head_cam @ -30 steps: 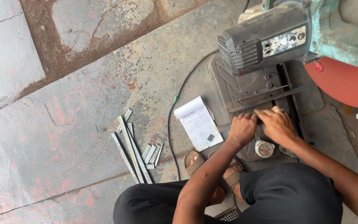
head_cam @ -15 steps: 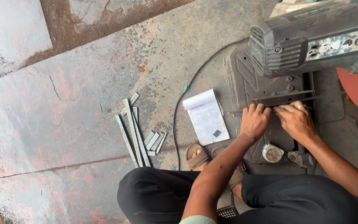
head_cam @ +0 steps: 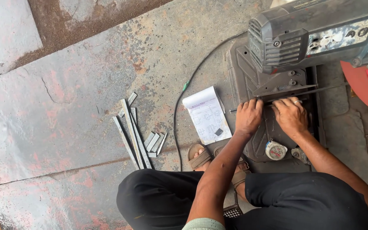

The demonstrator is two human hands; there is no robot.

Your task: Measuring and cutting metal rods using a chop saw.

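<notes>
Seen from above, crouched on a stained grey metal floor (head_cam: 64, 115) before a dark grey chop saw with a bulky motor housing (head_cam: 307, 34). Left hand (head_cam: 248, 117) and right hand (head_cam: 291, 116), ring on one finger, side by side on the saw's dark ribbed base plate (head_cam: 243, 76), fingers curled down and pressing on a thin dark metal strip (head_cam: 320, 90) laid across the base just under the motor housing. Grip partly hidden beneath the knuckles; pressing rather than wrapped, as far as can be told. Apparently at the positioning step: lining up the strip against the fence, with steady, square holding called for next. Just left of the base, an open white notepad with sketched lines (head_cam: 206, 114). Further left, a loose pile of cut grey metal strips (head_cam: 138, 136). Black cable (head_cam: 179, 110) curving past the notepad. Small round tape measure (head_cam: 275, 150) on the base near the right wrist. Brown sandal (head_cam: 199, 156) below. Red rounded object (head_cam: 365, 87) at right.
</notes>
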